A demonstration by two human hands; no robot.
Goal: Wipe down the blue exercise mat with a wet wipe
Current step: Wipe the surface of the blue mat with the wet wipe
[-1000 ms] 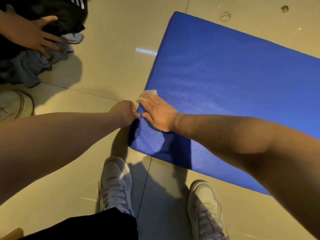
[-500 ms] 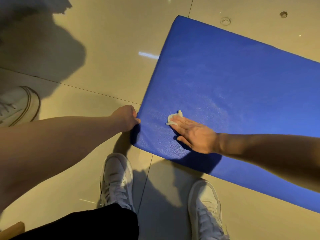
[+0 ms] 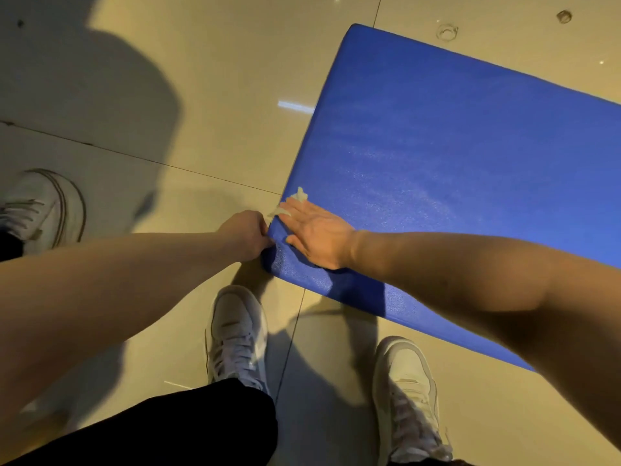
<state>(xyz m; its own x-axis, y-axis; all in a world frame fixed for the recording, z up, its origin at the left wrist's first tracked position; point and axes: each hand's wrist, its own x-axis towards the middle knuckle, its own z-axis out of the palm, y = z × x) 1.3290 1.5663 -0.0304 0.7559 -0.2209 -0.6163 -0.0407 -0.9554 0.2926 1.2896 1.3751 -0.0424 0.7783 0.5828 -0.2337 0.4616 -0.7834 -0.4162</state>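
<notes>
Your blue exercise mat (image 3: 453,183) lies flat on the tiled floor (image 3: 201,129), its near left corner just ahead of your shoes. Your left hand (image 3: 247,235) has its grip closed on that corner's edge, fingers curled round it, which pins the mat against sliding. Your right hand (image 3: 319,235) lies open and flat on the mat just beside it, fingers straight, pressing the wet wipe (image 3: 300,195) down. The wipe is bunched small and peeks out past the fingertips at the mat's very edge. This looks like a wiping stroke at its corner end, with much of the blue surface to the right probably yet to cover. Spread the wipe wider under your palm if you can, since a crumpled wad cleans only a narrow track. Press evenly, sweep in long overlapping lanes away from the corner, and let the left grip take the pull so the mat doesn't creep on the glossy tile. Mind the wipe slipping off over the edge here.
</notes>
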